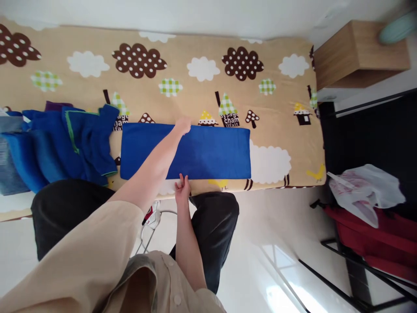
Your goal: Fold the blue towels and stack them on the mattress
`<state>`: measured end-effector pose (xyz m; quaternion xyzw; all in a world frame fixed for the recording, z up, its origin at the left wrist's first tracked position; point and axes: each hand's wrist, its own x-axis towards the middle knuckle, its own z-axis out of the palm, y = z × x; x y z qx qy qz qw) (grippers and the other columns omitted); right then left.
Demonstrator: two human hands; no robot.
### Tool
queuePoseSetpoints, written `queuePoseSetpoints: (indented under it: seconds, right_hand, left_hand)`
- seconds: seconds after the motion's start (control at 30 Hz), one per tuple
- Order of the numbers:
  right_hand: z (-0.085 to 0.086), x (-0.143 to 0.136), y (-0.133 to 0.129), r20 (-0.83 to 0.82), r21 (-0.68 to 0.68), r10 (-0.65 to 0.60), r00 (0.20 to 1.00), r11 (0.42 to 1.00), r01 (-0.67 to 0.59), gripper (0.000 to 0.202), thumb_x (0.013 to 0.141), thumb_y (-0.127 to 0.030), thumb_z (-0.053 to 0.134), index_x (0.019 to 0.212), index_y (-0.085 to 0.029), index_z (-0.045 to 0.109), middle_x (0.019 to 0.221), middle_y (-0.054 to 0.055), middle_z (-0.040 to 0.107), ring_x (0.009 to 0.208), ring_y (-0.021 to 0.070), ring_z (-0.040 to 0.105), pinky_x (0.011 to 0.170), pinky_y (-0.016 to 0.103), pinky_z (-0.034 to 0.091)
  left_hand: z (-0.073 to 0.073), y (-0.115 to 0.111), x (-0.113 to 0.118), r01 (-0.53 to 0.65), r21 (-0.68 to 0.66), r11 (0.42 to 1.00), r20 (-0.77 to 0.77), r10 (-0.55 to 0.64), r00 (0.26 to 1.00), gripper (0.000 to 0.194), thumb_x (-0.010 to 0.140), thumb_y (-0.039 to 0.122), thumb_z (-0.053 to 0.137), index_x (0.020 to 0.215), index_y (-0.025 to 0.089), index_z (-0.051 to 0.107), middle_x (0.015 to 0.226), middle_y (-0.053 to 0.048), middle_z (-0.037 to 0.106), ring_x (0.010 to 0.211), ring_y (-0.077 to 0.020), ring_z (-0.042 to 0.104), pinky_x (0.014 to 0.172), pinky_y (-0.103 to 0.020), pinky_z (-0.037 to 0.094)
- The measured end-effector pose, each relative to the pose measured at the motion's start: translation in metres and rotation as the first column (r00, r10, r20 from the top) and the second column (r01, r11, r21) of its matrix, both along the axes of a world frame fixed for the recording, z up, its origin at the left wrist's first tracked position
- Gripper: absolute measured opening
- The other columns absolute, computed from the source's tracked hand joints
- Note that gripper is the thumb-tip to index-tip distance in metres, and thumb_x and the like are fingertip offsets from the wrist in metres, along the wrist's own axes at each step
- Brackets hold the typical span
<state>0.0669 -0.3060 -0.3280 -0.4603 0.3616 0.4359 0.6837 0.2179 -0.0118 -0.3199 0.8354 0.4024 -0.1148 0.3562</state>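
A long blue cloth (215,152), folded into a flat rectangle like a towel, lies on the patterned bed cover. My left hand (184,125) reaches across it to the far edge, its fingers closed on the fabric there. At the near edge is my right hand (182,189), palm partly turned up, with its fingers apart and two fingertips touching the cloth's border. Left of the cloth sits a heap of rumpled blue cloths (87,139), one with a green trim.
The tan bed cover (280,113) bears clouds, houses and mushrooms. A wooden box shelf (355,56) stands at the far right. Below it, a white plastic bag (368,191) rests on dark red fabric (381,234) beside black metal bars. My knees are against the bed's near side.
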Motion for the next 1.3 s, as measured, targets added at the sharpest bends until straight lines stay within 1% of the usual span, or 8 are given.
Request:
queuePoseSetpoints:
  seconds: [0.07, 0.2, 0.47, 0.67, 0.8, 1.0, 1.17, 1.3]
  right_hand:
    - [0.001, 0.000, 0.001, -0.018, -0.002, -0.043, 0.999, 0.999, 0.043, 0.012, 0.104, -0.030, 0.063, 0.102, -0.019, 0.067, 0.123, 0.006, 0.081, 0.043, 0.0025, 0.044, 0.062, 0.017, 0.059]
    - [0.000, 0.000, 0.000, -0.041, 0.018, -0.075, 0.996, 0.997, 0.076, 0.012, 0.104, -0.027, 0.062, 0.099, -0.018, 0.068, 0.118, 0.006, 0.082, 0.046, 0.0037, 0.050, 0.059, 0.018, 0.058]
    - [-0.005, -0.002, -0.005, -0.041, 0.046, -0.106, 0.993, 0.993, 0.108, 0.011, 0.104, -0.023, 0.061, 0.103, -0.018, 0.070, 0.116, 0.006, 0.083, 0.049, 0.0044, 0.057, 0.060, 0.018, 0.059]
    - [0.005, -0.005, -0.011, -0.036, 0.033, -0.183, 0.982, 0.982, 0.184, 0.012, 0.105, -0.022, 0.059, 0.099, -0.020, 0.070, 0.117, 0.004, 0.082, 0.049, 0.0032, 0.059, 0.060, 0.015, 0.057]
    - [0.021, -0.012, -0.015, -0.041, 0.080, -0.200, 0.979, 0.976, 0.203, 0.012, 0.104, -0.019, 0.060, 0.095, -0.020, 0.068, 0.109, 0.003, 0.084, 0.048, 0.0036, 0.059, 0.062, 0.016, 0.057]
    - [0.060, -0.025, -0.024, 0.082, 0.103, -0.125, 0.989, 0.988, 0.117, 0.013, 0.101, -0.019, 0.062, 0.089, -0.019, 0.068, 0.101, 0.005, 0.084, 0.054, 0.0070, 0.065, 0.067, 0.020, 0.060]
    - [0.105, -0.017, -0.046, 0.357, 0.105, -0.010, 0.934, 0.994, -0.030, 0.016, 0.088, -0.031, 0.079, 0.085, -0.018, 0.070, 0.092, 0.005, 0.083, 0.055, 0.0091, 0.064, 0.061, 0.022, 0.057]
    - [0.152, 0.025, -0.070, 0.644, 0.076, 0.056, 0.763, 0.988, -0.137, 0.039, 0.073, -0.050, 0.090, 0.078, -0.017, 0.068, 0.075, 0.001, 0.074, 0.051, 0.0077, 0.053, 0.051, 0.022, 0.044]
  left_hand:
    - [0.012, -0.001, -0.001, -0.078, -0.046, 0.996, -0.047, 0.075, 0.996, 0.033, 0.095, 0.015, 0.064, 0.125, 0.008, 0.074, 0.104, -0.023, 0.075, 0.085, -0.0286, 0.077, 0.082, -0.038, 0.061]
    - [0.026, -0.006, -0.003, -0.171, -0.091, 0.981, 0.045, 0.176, 0.983, 0.043, 0.095, 0.005, 0.058, 0.136, 0.014, 0.065, 0.125, -0.021, 0.071, 0.083, -0.0241, 0.076, 0.073, -0.033, 0.059]
    - [0.030, -0.010, -0.010, -0.236, -0.136, 0.962, 0.186, 0.258, 0.948, 0.033, 0.092, 0.002, 0.062, 0.122, 0.014, 0.067, 0.106, -0.014, 0.068, 0.075, -0.0236, 0.072, 0.072, -0.035, 0.054]
    - [0.060, -0.008, -0.018, -0.224, -0.132, 0.966, 0.246, 0.251, 0.936, 0.027, 0.096, 0.008, 0.064, 0.121, 0.017, 0.069, 0.096, -0.009, 0.069, 0.070, -0.0210, 0.072, 0.069, -0.031, 0.051]
    - [0.086, -0.008, -0.031, -0.214, -0.079, 0.974, 0.263, 0.227, 0.938, 0.027, 0.100, 0.008, 0.057, 0.124, 0.014, 0.067, 0.093, -0.010, 0.070, 0.064, -0.0177, 0.069, 0.068, -0.029, 0.051]
    - [0.133, -0.012, -0.056, -0.245, -0.044, 0.969, 0.339, 0.245, 0.908, 0.026, 0.100, 0.010, 0.055, 0.123, 0.013, 0.069, 0.090, -0.011, 0.069, 0.065, -0.0164, 0.068, 0.068, -0.027, 0.053]
    - [0.199, -0.022, -0.086, -0.314, -0.163, 0.935, 0.487, 0.353, 0.799, 0.017, 0.103, 0.014, 0.055, 0.114, 0.015, 0.067, 0.088, -0.008, 0.069, 0.062, -0.0139, 0.067, 0.066, -0.026, 0.057]
    - [0.255, -0.027, -0.125, -0.296, -0.308, 0.904, 0.611, 0.426, 0.667, 0.008, 0.103, 0.021, 0.063, 0.108, 0.016, 0.065, 0.086, -0.005, 0.068, 0.061, -0.0121, 0.069, 0.066, -0.025, 0.061]
